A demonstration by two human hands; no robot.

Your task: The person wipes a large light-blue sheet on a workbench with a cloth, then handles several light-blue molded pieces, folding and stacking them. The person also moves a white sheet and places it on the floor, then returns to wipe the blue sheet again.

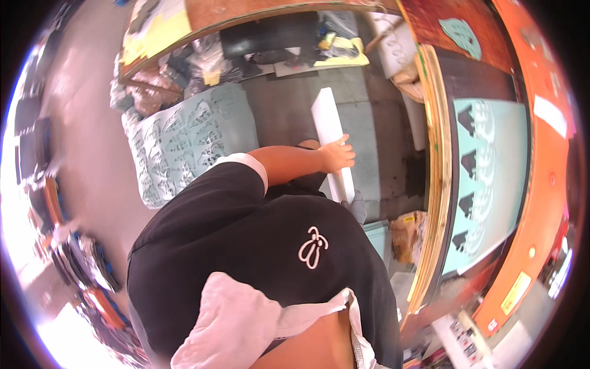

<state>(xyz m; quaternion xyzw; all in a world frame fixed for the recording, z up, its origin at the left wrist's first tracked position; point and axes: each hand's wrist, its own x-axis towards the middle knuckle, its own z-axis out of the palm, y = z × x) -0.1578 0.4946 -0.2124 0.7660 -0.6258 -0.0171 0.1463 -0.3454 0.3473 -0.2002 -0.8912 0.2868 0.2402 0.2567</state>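
Observation:
My left hand reaches across from the left, its fingers wrapped round a long white board. The board stands out in front of my body, tilted, with a narrow face turned up. What its lower end rests on is hidden by my torso. Beside that lower end is a grey rounded thing that I cannot make out. My right hand does not show. Left of the board lies a bulky stack of pale green sheets with rows of dark cut-out shapes, which looks wrapped in clear plastic.
On my right stands an orange machine. Wooden boards edge its bed, where a pale green sheet with dark shapes lies. A table with plastic-wrapped bundles beneath it is ahead. A brown paper bag sits by the boards.

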